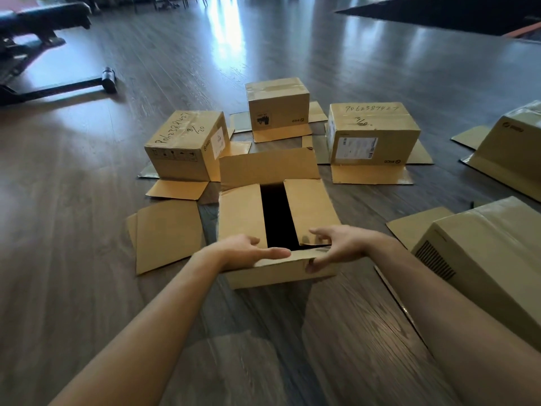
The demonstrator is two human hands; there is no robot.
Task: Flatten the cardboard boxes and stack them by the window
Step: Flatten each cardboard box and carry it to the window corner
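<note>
**Q:** What occupies the centre of the view?

**A:** An open cardboard box [275,224] on the dark wood floor [73,200], its two inner flaps folded in with a dark gap between them and its far flap standing up. The left hand [248,251] lies on the near flap [288,260], thumb extended along the flap's edge. The right hand [336,244] grips the same flap, fingers curled under its edge and thumb above.

**Q:** Where are the other boxes?

**A:** At 11 o'clock from the open box sits a box with handwritten digits [187,145]; at 12 o'clock, a smaller taped box [278,108]; at 1 o'clock, a labelled box [370,134]. Two more lie at 3 o'clock [497,244] and 2 o'clock [515,145]. A flat cardboard sheet [167,232] lies at 9 o'clock. All stand with flaps splayed on the floor.
</note>
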